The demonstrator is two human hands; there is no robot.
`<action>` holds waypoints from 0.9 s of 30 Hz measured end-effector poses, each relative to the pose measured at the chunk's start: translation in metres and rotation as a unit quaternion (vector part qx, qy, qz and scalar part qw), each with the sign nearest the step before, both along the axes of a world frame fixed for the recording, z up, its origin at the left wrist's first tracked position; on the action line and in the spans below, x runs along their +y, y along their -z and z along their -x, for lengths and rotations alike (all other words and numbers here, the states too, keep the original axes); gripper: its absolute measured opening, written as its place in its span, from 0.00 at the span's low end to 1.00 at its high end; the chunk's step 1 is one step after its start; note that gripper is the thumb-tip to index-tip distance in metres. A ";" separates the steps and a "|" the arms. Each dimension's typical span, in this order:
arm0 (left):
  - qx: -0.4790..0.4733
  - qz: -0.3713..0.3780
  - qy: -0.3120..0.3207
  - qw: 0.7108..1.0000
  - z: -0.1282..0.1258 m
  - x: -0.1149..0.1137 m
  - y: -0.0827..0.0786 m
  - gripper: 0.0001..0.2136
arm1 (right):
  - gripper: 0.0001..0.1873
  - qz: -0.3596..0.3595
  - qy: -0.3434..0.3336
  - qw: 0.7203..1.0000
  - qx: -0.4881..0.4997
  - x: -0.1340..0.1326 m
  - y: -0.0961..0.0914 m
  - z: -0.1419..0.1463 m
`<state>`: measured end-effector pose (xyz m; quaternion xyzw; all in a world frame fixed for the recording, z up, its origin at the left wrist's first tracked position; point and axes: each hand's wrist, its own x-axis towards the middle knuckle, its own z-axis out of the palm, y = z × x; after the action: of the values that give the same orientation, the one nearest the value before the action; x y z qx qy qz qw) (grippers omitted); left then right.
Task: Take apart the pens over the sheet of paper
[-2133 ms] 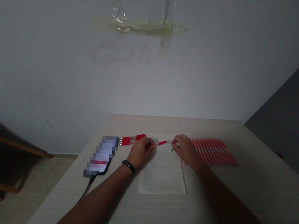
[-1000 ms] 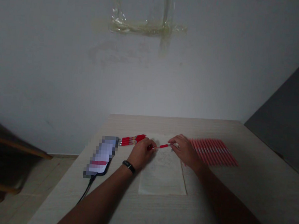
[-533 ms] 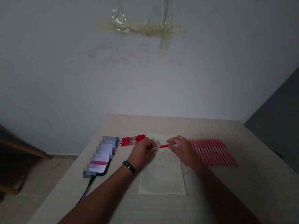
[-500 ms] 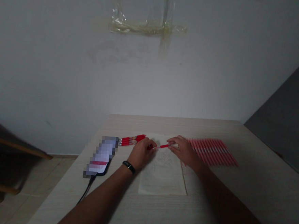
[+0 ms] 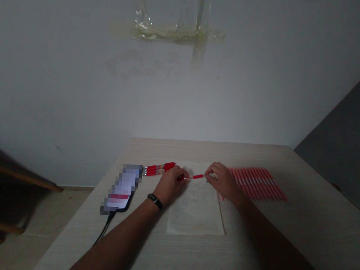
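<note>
Left hand (image 5: pixel 170 184) and right hand (image 5: pixel 224 181) are both pinching closed on a red pen (image 5: pixel 195 177) above a sheet of paper (image 5: pixel 196 212) — a small bunch of red pens (image 5: pixel 158 169) is lying left of it, a much larger fanned row of red pens (image 5: pixel 256 183) right, on the tabletop (image 5: pixel 315 231).

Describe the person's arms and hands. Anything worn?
The left hand and right hand are bare, with no gloves or rings visible. The left wrist wears a slim black band; the right wrist shows none. The left forearm and right forearm are bare, with no sleeves in view.
</note>
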<state>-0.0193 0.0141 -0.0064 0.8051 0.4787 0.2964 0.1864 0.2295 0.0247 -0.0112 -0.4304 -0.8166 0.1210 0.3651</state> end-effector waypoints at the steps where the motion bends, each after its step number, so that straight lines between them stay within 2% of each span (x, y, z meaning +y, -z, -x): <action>1: 0.002 0.000 0.000 1.000 0.000 0.000 -0.001 0.03 | 0.07 -0.001 -0.003 1.000 0.000 0.000 0.000 0.000; 12: 0.025 -0.006 0.013 1.000 0.001 -0.001 0.000 0.04 | 0.06 0.015 -0.020 1.000 -0.009 -0.004 -0.001 0.002; 27: 0.017 0.000 -0.022 1.000 0.002 0.003 0.007 0.04 | 0.02 0.043 0.003 0.998 -0.036 -0.001 0.000 -0.004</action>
<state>-0.0213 0.0172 -0.0138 0.7993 0.4991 0.2867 0.1724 0.2334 0.0239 -0.0111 -0.4524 -0.8218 0.1398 0.3168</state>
